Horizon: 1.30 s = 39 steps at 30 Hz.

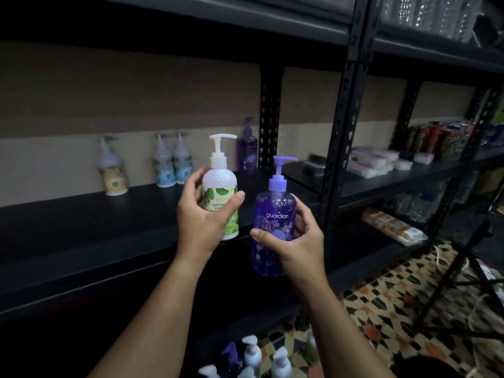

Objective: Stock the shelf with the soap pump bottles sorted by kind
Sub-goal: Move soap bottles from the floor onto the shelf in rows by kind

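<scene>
Wrapped packs [371, 163] and patterned floor [387, 304] rightward.

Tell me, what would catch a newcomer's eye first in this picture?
Two pump bottles held up in front of the dark shelf: the left hand grips a white bottle with green leaves, and the right hand grips a clear purple bottle. At the back of the shelf stand a yellow-label bottle, two blue-label bottles and another purple bottle. More bottles wait on the patterned floor below.

Wall [136, 99]: beige, dimly lit behind the shelving.
Floor [381, 304]: patterned in orange, black and cream tiles.
Uprights [345, 113]: black, perforated metal.
</scene>
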### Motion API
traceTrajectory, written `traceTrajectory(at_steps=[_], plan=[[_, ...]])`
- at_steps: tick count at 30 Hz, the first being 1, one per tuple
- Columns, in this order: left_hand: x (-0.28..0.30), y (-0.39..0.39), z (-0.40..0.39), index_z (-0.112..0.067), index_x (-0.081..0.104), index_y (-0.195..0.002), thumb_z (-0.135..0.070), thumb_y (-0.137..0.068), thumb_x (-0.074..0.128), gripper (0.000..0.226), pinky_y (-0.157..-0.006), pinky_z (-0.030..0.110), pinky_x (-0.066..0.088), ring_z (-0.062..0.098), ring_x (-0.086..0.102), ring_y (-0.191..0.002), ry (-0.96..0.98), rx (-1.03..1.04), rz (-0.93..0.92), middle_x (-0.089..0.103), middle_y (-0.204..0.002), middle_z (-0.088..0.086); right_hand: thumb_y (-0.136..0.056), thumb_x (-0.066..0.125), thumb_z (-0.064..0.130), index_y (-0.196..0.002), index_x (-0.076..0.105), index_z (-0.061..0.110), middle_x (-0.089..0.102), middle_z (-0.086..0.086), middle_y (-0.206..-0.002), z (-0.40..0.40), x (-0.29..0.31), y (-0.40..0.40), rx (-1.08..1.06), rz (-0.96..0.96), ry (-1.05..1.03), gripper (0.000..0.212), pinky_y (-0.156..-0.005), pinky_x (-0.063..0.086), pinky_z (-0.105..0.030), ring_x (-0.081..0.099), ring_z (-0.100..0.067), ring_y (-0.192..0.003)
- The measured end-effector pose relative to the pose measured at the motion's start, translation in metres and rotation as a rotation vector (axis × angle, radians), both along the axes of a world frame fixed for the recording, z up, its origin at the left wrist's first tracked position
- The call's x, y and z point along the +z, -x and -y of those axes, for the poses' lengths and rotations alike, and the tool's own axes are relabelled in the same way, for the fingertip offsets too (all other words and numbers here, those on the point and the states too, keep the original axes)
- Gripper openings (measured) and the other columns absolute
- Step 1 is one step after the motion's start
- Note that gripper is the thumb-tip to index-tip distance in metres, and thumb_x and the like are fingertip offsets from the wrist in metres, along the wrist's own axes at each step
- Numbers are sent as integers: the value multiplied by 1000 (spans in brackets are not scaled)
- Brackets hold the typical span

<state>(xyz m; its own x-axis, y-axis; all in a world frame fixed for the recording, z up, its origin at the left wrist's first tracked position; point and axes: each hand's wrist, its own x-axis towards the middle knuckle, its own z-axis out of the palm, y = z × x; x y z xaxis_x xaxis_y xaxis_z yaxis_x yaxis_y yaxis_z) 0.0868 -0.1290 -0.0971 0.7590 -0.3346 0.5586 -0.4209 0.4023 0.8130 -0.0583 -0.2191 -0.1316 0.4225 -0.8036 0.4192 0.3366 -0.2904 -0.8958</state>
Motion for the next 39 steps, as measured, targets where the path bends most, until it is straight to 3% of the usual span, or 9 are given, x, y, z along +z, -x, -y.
traceTrajectory(at_steps=[8,12,16,22,24,27,30,35,39], plan=[[10,-50,-8,-15,61,-122,-24,-71,95,62,-80,27,58,5,72,-84,-7,173,9,75,-102,-6,-59,96,-3,-140,54,15,73,0,-123,22,27,-61,44,2,72,93,-92,57,-26,72,-12,-110],[5,-71,-8,-18,62,-116,-24,-70,96,58,-80,30,59,9,74,-86,-16,180,6,76,-102,-3,-60,95,-5,-139,53,17,72,1,-123,35,25,-84,61,-14,97,92,-96,57,-30,71,-11,-110],[5,-86,-9,-20,62,-120,-21,-71,95,59,-77,21,58,5,74,-88,-9,182,0,75,-105,-4,-61,96,-2,-140,52,18,71,0,-125,51,20,-104,55,-38,108,92,-101,56,-37,70,-12,-113],[0,-107,-6,-19,62,-120,-20,-72,94,57,-73,20,57,4,74,-85,-4,177,-22,75,-102,-5,-64,95,1,-143,50,20,69,4,-128,70,17,-128,46,-72,119,93,-104,55,-36,69,-7,-113],[-3,-114,-4,-21,62,-118,-21,-72,94,56,-73,21,57,5,74,-84,-1,186,-31,75,-101,-4,-65,96,9,-145,47,26,67,8,-129,78,15,-135,50,-119,137,95,-106,54,-37,67,-8,-116],[-6,-123,0,-23,60,-119,-20,-72,94,58,-73,21,56,4,73,-84,8,186,-48,74,-104,-4,-54,96,51,-143,41,53,62,7,-132,92,13,-153,-28,-245,172,106,-110,49,-48,57,-23,-127],[-8,-132,3,-21,60,-119,-17,-72,94,58,-75,21,56,3,72,-86,13,185,-54,73,-106,-4,-46,91,70,-139,43,57,59,-3,-131,114,8,-175,-83,-321,172,106,-108,49,-50,60,-27,-121],[-12,-146,6,-26,60,-117,-19,-71,95,58,-86,35,60,13,74,-94,3,204,-59,73,-110,-3,-65,93,45,-137,53,36,57,-11,-130,133,15,-203,-176,-369,217,84,-107,51,-43,66,-24,-108],[-14,-151,9,-25,60,-115,-16,-72,94,56,-84,31,60,9,74,-93,31,208,-99,74,-109,-4,-77,90,24,-146,44,14,48,-13,-142,146,18,-228,-230,-402,189,83,-108,40,-32,53,-28,-126]])
